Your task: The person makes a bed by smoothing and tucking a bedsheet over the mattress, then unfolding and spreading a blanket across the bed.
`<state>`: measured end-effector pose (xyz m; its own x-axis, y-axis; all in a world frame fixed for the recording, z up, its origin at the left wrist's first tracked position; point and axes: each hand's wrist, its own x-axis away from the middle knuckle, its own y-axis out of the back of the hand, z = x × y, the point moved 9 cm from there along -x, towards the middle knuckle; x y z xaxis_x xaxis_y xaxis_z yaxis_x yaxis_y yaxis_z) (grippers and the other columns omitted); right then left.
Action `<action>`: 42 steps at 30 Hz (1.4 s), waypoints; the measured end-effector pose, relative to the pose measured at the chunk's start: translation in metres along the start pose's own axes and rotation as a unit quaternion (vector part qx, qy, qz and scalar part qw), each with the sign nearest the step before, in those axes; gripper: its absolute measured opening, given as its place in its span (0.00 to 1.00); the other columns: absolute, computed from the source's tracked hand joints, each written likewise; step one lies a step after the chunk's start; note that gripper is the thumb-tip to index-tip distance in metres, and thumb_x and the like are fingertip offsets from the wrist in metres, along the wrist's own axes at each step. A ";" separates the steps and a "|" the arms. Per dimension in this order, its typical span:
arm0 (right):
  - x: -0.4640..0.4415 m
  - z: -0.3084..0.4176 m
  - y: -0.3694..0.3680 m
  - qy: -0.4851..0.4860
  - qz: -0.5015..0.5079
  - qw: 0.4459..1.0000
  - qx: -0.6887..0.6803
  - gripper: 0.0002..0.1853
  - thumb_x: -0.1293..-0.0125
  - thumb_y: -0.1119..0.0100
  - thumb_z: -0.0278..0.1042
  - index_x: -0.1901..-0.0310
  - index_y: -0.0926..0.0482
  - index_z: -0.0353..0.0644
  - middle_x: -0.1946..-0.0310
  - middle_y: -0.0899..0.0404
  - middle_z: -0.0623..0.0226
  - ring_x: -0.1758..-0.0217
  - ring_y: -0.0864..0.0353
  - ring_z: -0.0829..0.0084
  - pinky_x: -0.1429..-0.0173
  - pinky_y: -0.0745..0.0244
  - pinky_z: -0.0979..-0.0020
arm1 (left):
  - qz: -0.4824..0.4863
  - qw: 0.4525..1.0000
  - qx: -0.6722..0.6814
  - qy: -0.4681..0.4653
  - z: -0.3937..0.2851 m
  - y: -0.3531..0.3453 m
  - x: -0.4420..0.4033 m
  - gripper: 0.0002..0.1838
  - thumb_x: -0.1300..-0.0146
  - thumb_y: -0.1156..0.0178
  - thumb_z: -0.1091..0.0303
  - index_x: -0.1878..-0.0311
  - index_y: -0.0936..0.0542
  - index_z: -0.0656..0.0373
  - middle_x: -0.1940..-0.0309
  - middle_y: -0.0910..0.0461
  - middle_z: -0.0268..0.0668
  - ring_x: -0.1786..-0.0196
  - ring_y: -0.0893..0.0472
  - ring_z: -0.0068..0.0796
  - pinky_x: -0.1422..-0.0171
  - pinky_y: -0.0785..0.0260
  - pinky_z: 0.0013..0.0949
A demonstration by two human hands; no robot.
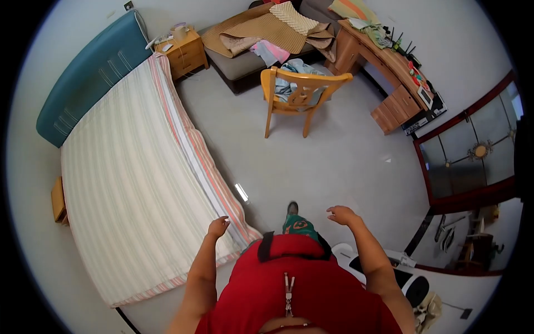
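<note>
My left hand hangs over the near corner of the bed's striped cover; its fingers are loosely bent and apart, and I see nothing in them. Whether it touches the cover I cannot tell. My right hand is held out above the floor, fingers apart and holding nothing. Between the hands, one shoe shows below a green trouser leg. A red garment covers my body, with a metal clip hanging on its front.
A wooden chair with clothes on it stands ahead on the grey tiled floor. Beyond are a nightstand, a sofa under brown covers and a wooden desk. A glass-panelled door is at the right; a white appliance is beside me.
</note>
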<state>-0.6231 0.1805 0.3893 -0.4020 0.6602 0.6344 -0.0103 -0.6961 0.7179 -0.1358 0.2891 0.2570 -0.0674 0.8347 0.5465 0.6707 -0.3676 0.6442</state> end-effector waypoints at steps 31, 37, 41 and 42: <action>-0.504 0.262 0.471 0.324 -0.168 0.929 0.066 0.11 0.43 0.45 0.37 0.58 0.24 0.47 0.64 0.23 0.62 0.58 0.23 0.60 0.52 0.29 0.60 | 0.050 0.979 0.007 0.199 0.073 0.233 -0.269 0.23 0.41 0.46 0.52 0.48 0.24 0.56 0.59 0.20 0.49 0.53 0.22 0.48 0.47 0.31 0.43; -0.622 0.195 0.479 0.194 -0.060 0.976 0.081 0.14 0.44 0.46 0.39 0.57 0.22 0.46 0.60 0.22 0.58 0.54 0.23 0.58 0.52 0.28 0.58 | -0.146 0.965 0.080 0.204 0.084 0.433 -0.412 0.21 0.40 0.45 0.54 0.48 0.24 0.57 0.66 0.19 0.46 0.58 0.20 0.43 0.53 0.29 0.41; -0.706 0.162 0.471 0.139 0.057 0.982 0.115 0.14 0.43 0.47 0.40 0.58 0.22 0.44 0.58 0.22 0.55 0.52 0.23 0.57 0.50 0.28 0.59 | -0.160 0.968 0.097 0.167 0.035 0.485 -0.495 0.21 0.41 0.44 0.56 0.47 0.24 0.56 0.65 0.19 0.44 0.58 0.20 0.39 0.54 0.29 0.39; -0.722 0.156 0.469 0.148 0.057 0.982 0.100 0.14 0.42 0.47 0.41 0.58 0.22 0.43 0.57 0.22 0.54 0.52 0.23 0.56 0.49 0.28 0.59 | -0.133 0.975 0.084 0.159 0.023 0.485 -0.512 0.21 0.41 0.44 0.57 0.47 0.24 0.56 0.63 0.19 0.45 0.58 0.19 0.40 0.54 0.29 0.39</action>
<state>-0.1945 -0.5790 0.3128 -0.6394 0.4498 0.6236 0.2187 -0.6711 0.7083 0.2406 -0.3072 0.2770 -0.4632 0.7115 0.5284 0.7082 -0.0613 0.7034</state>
